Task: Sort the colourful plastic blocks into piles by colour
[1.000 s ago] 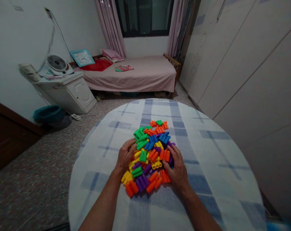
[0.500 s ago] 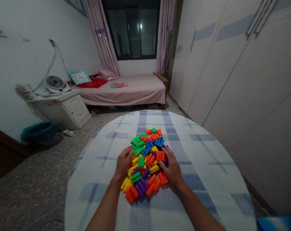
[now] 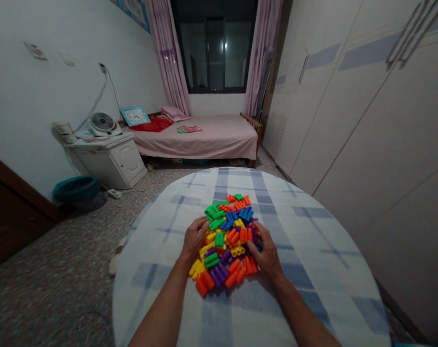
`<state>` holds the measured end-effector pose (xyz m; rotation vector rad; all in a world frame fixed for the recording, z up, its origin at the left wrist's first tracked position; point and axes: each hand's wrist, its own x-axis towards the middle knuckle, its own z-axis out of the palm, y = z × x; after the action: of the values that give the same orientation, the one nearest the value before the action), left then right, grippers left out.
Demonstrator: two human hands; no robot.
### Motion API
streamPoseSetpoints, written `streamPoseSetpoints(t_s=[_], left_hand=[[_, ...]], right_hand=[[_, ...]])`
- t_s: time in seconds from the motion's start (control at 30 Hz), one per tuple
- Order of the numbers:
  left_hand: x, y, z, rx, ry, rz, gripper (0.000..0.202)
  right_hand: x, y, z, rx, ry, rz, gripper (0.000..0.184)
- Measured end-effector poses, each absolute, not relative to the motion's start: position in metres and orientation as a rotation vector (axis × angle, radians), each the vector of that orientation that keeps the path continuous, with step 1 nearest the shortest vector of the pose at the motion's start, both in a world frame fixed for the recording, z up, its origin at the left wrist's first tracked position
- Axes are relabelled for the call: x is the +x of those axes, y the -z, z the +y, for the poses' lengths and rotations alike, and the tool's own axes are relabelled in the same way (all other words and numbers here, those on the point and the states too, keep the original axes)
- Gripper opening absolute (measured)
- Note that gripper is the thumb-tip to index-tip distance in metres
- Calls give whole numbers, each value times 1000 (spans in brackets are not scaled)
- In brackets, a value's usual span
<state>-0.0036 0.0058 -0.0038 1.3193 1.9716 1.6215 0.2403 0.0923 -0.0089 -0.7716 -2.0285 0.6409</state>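
Checked cloth (image 3: 307, 284) in white and pale blue covered a round table (image 3: 141, 255), and a heap of plastic tube blocks (image 3: 224, 243) in green, orange, blue, purple and yellow lay near its middle. The left hand (image 3: 195, 239) sat against the heap's left side and the right hand (image 3: 265, 253) against its right, both spread with curved fingers, bearing on the blocks and pinching nothing that could be seen. Beyond the table stood a bed (image 3: 200, 142) with a pink cover, below a dark window (image 3: 215, 53) hung with pink curtains (image 3: 170, 58). A white cabinet (image 3: 108, 161) held a small fan (image 3: 103, 124), a teal basin (image 3: 76, 189) sat on the speckled floor (image 3: 41, 260), and tall wardrobe doors (image 3: 367, 120) lined the right wall. A blue-framed board (image 3: 134, 116) leaned by the bed, its markings too small to read.
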Motion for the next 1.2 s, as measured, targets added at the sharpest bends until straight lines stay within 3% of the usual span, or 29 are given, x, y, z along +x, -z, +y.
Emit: streamPoseSetpoints(t_s=[0.23, 0.5, 0.7, 0.97, 1.2], left_hand=[[-2, 7, 5, 1566, -1442, 1931, 41], [-4, 10, 6, 1546, -1448, 1965, 33], [-5, 9, 6, 1490, -1499, 1947, 30], [-4, 8, 6, 1426, -1549, 1952, 26], [-3, 5, 5, 1425, -1556, 1945, 23]], right_hand=[[233, 0, 88, -643, -502, -2352, 73], [197, -13, 119, -868, -421, -2334, 46], [207, 4, 127, -933, -380, -2118, 35], [218, 15, 124, -837, -503, -2133, 53], [213, 12, 117, -802, -474, -2216, 47]])
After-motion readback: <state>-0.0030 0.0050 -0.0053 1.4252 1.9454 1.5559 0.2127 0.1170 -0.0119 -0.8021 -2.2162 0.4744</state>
